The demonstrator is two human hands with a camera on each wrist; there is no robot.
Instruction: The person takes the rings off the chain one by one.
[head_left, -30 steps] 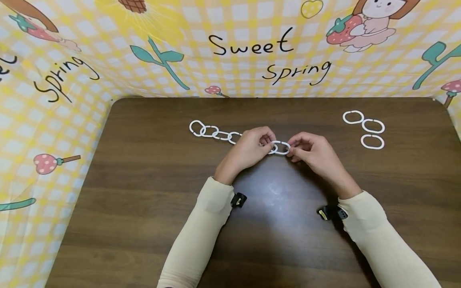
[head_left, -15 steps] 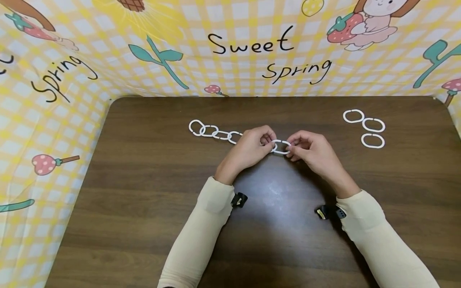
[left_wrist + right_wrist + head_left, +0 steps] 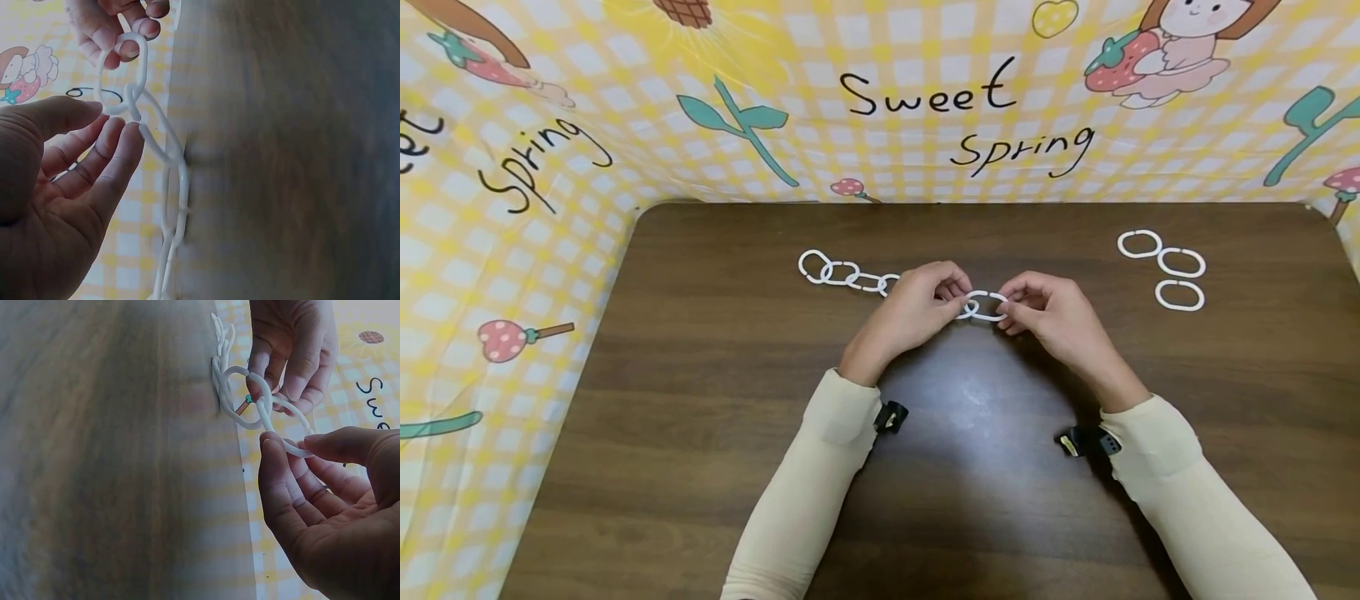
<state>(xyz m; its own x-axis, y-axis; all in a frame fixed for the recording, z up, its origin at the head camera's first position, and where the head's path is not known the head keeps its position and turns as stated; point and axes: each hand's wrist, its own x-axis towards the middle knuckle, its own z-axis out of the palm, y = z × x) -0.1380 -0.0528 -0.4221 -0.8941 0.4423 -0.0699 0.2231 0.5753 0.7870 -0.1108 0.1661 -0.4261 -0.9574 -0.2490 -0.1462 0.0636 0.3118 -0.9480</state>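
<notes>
Several white oval plastic links are joined in a chain (image 3: pixel 844 273), which trails leftward across the table past my left hand (image 3: pixel 910 312). The end link (image 3: pixel 987 293) is stretched between both hands, and a small break shows in its far side. My right hand (image 3: pixel 1052 312) pinches the outer end of that link between thumb and fingertips. In the left wrist view, the left thumb and fingertips (image 3: pixel 132 134) close in at the spot where the end link (image 3: pixel 145 62) loops through the neighbouring link (image 3: pixel 164 122). The right wrist view shows the right thumb and fingers gripping the end link (image 3: pixel 294 449).
Three loose white links (image 3: pixel 1180 296) lie together at the table's back right. The brown wooden table (image 3: pixel 700 467) meets a yellow checked cloth backdrop (image 3: pixel 775 50) behind and at the left. A small black camera sits at each sleeve cuff.
My left hand has shifted slightly left, exposing more of the join beside its thumb. The right hand keeps its pinch on the end link, and the loose links stay put.
</notes>
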